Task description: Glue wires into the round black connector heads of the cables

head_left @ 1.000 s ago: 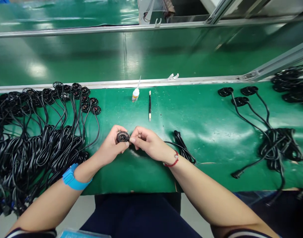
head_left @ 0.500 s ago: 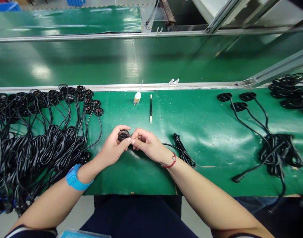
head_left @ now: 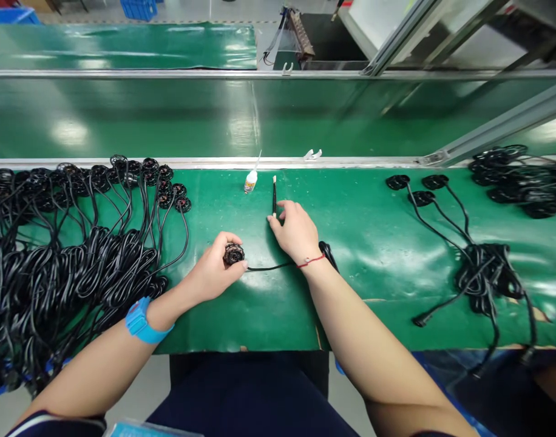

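My left hand (head_left: 213,269) grips a small round black part (head_left: 233,254) with copper windings, just above the green mat. A thin black cable (head_left: 269,266) runs from that part to the right, under my right wrist, to a coiled bundle (head_left: 329,254). My right hand (head_left: 294,229) has reached forward to a slim black pen-like tool (head_left: 274,193) lying on the mat; its fingertips touch the tool's near end. A small white glue bottle (head_left: 250,179) stands just left of the tool.
A large pile of the same black cabled parts (head_left: 77,230) covers the left of the mat. More cabled parts (head_left: 446,218) and a tangle of cable lie at the right. A metal rail (head_left: 351,162) edges the conveyor belt behind.
My right hand let go of the round part and moved forward to the black tool. My left hand kept hold of the part and lowered it slightly.
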Demonstrator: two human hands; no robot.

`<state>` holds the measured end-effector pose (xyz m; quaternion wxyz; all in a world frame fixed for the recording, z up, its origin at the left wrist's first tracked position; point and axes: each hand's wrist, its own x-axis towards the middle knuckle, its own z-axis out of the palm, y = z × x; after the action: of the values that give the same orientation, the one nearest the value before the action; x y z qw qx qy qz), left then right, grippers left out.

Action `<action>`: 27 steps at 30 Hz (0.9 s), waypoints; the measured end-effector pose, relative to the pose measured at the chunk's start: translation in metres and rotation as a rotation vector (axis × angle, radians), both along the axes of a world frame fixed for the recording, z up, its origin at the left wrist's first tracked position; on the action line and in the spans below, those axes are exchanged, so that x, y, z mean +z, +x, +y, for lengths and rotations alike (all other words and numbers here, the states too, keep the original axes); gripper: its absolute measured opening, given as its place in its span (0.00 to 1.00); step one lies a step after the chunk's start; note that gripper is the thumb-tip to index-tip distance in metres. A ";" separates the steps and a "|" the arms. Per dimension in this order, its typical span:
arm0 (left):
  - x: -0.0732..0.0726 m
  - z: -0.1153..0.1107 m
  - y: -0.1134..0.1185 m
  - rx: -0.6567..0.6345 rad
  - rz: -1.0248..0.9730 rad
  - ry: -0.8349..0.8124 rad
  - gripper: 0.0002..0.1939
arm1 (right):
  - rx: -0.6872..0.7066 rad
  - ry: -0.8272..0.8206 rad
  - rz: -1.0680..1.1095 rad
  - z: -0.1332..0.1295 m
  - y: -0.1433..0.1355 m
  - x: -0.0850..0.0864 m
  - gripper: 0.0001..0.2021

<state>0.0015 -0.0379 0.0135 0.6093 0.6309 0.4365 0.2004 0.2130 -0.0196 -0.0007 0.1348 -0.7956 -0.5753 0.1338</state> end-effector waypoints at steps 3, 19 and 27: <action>0.000 -0.001 0.000 -0.030 -0.010 -0.027 0.16 | -0.064 -0.085 0.006 -0.003 0.006 0.006 0.09; -0.001 0.001 0.000 -0.047 -0.029 -0.018 0.15 | -0.023 -0.103 0.362 -0.012 0.013 0.007 0.05; 0.001 0.003 0.000 -0.060 0.011 0.002 0.15 | 0.128 -0.072 0.905 -0.023 0.002 0.014 0.20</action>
<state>0.0016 -0.0347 0.0140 0.6122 0.6453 0.4206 0.1788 0.2146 -0.0422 0.0136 0.3365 -0.6241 -0.5014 0.4958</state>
